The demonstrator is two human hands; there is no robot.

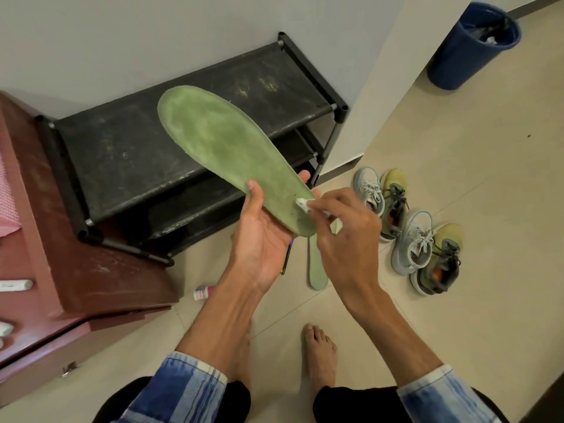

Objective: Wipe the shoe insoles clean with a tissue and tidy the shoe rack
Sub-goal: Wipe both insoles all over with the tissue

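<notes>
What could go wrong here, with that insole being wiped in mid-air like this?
The left hand holds the green insole only by its heel end, so it may flex or slip under the wiping.
The tissue pinched in the right hand is a small wad and might shred.
The shoe rack looks dusty; an insole laid there could pick up dirt.

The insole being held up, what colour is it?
The insole is a dull, patchy green, shown clearly in the head view.
</notes>
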